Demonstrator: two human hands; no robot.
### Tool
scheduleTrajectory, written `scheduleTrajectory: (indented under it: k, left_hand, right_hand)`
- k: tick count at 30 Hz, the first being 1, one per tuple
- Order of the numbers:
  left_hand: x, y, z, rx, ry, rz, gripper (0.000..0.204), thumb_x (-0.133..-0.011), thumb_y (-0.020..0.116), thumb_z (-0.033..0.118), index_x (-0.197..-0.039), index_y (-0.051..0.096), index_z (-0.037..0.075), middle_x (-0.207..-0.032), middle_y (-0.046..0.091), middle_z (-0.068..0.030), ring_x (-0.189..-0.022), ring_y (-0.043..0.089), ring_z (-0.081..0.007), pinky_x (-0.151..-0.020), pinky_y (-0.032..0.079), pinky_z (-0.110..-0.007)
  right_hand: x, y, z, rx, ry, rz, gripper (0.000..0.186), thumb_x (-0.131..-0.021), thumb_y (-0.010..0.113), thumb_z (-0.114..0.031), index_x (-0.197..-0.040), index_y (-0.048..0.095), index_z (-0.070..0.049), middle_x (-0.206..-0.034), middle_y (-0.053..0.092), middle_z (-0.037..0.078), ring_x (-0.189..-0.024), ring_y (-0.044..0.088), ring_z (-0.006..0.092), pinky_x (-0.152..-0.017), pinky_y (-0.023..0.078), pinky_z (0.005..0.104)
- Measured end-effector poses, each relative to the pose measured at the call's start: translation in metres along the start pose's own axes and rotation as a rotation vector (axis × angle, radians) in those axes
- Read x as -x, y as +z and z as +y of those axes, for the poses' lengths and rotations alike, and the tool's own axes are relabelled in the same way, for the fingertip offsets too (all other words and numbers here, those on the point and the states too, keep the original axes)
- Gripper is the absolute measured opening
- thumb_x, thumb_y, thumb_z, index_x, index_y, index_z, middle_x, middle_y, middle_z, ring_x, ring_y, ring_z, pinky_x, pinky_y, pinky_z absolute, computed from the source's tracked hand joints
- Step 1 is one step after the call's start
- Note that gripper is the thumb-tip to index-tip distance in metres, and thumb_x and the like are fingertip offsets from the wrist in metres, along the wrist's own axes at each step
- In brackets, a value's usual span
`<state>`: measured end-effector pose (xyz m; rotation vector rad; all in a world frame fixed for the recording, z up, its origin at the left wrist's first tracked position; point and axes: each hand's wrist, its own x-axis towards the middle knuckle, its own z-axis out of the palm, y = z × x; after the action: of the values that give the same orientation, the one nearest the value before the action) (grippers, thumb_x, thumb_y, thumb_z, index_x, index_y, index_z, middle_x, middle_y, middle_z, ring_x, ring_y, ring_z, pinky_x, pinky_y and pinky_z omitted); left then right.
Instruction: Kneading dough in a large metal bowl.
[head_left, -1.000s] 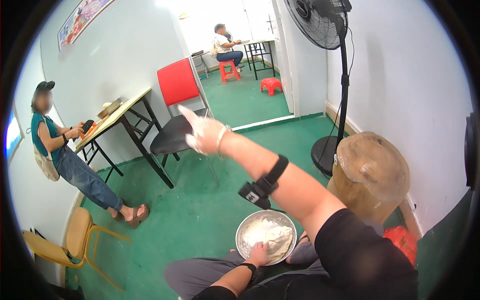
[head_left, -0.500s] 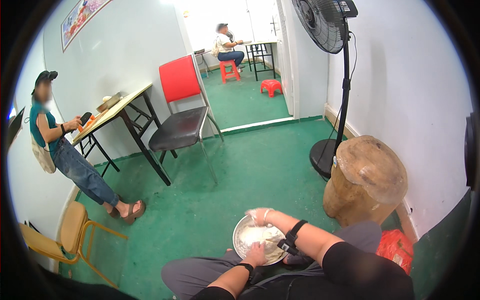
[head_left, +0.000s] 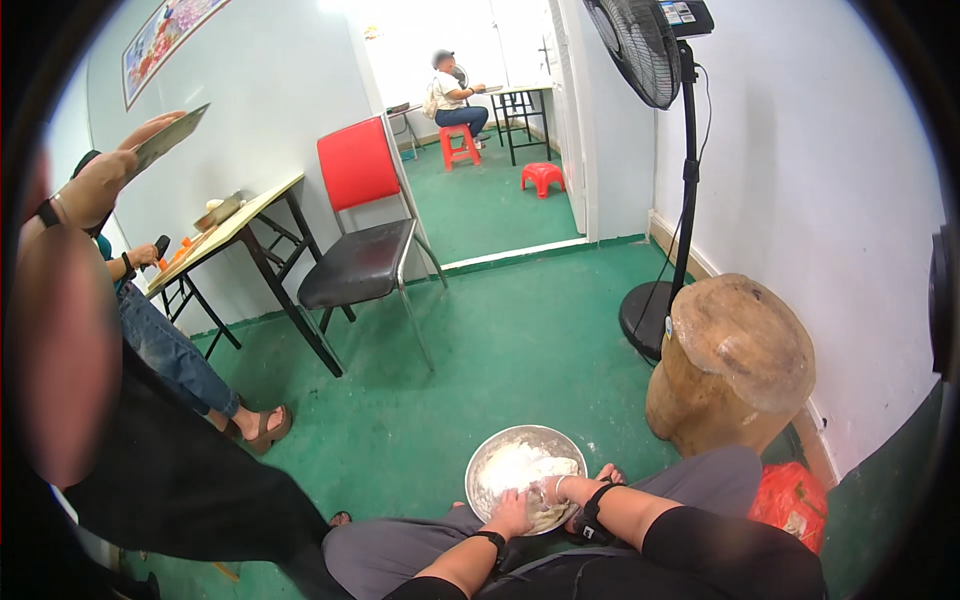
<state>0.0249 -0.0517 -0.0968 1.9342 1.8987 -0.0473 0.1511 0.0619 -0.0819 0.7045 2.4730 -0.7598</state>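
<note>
A round metal bowl [head_left: 526, 430] sits on the floor between my crossed legs. Loose white flour [head_left: 512, 464] fills much of it, and a paler, clumped mass of dough [head_left: 550, 516] lies toward the near right side. My left hand [head_left: 511, 514] rests at the near left of the bowl, fingers stretched onto the flour. Inside the bowl on the right, my right hand [head_left: 549, 490] presses down into the dough; its fingers are coated white and mostly buried, so their grip is hidden. Dark bands circle both wrists.
Close on my left, a person in black trousers [head_left: 200, 490] holds up a flat panel [head_left: 168, 142]. Behind, another person works at a table [head_left: 245, 212]. A red-backed chair [head_left: 358, 265], a standing fan [head_left: 650, 310], a wooden stump [head_left: 735, 350] and a red bag [head_left: 790, 505] surround me.
My right hand has come down from the bowl's far rim into the dough. My left hand stays nearly in place. A person has entered close on the left, covering the yellow chair.
</note>
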Motion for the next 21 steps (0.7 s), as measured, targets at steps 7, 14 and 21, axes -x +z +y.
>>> scheduleTrajectory:
  k: [7,14,21]
  left_hand:
    - [-0.002,-0.003,0.002,0.017,-0.002,-0.023,0.082,-0.064,0.069,0.022,-0.133,0.028,0.009,-0.132,0.031,-0.0157,-0.127,0.027,-0.0308,-0.1,0.034,-0.045]
    - [-0.012,-0.001,-0.006,0.223,-0.032,0.003,0.087,-0.065,0.066,0.013,-0.138,0.02,0.007,-0.13,0.036,-0.0176,-0.124,0.033,-0.0321,-0.102,0.032,-0.039]
    - [-0.009,0.002,-0.011,0.463,-0.009,0.129,0.093,-0.064,0.072,0.018,-0.138,0.017,0.003,-0.126,0.042,-0.0231,-0.119,0.039,-0.0356,-0.099,0.034,-0.04]
  right_hand:
    - [0.02,-0.003,-0.019,-0.022,0.228,0.11,0.091,-0.058,0.076,-0.036,-0.135,0.031,-0.018,-0.136,0.033,0.02,-0.121,0.039,0.0352,-0.096,0.038,0.0425]
    - [0.013,0.015,-0.02,0.129,0.277,0.317,0.099,-0.06,0.075,-0.044,-0.14,0.02,-0.024,-0.139,0.024,0.021,-0.125,0.031,0.0399,-0.101,0.03,0.0461]
    - [0.004,-0.001,-0.043,-0.016,0.252,0.14,0.105,-0.06,0.074,-0.046,-0.142,0.015,-0.019,-0.141,0.022,0.019,-0.129,0.026,0.0398,-0.105,0.025,0.0453]
